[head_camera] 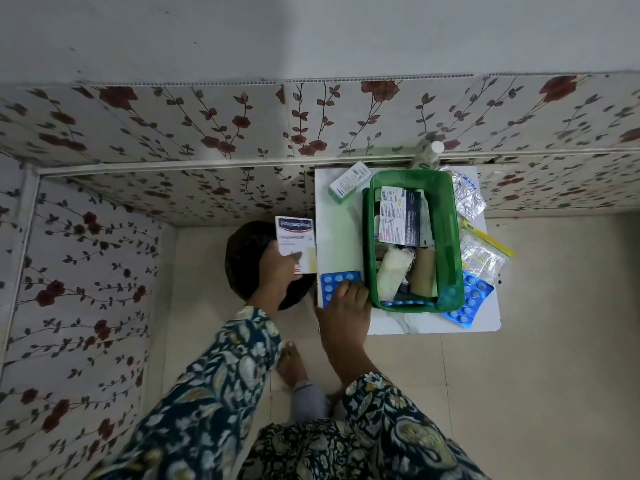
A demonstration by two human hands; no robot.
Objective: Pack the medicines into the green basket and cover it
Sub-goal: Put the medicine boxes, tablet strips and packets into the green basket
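Note:
The green basket stands on a small white table, filled with boxes, bandage rolls and blister strips. My left hand holds a white plaster box up, left of the table. My right hand lies with its fingertips on a blue blister strip at the table's front left corner, beside the basket. Another blue blister strip lies at the basket's right front. A white and green box lies behind the basket on the left.
Silver blister packs, a yellow tube and a clear sachet lie right of the basket. A white-capped bottle stands behind it by the floral wall. A black round object sits on the floor left of the table.

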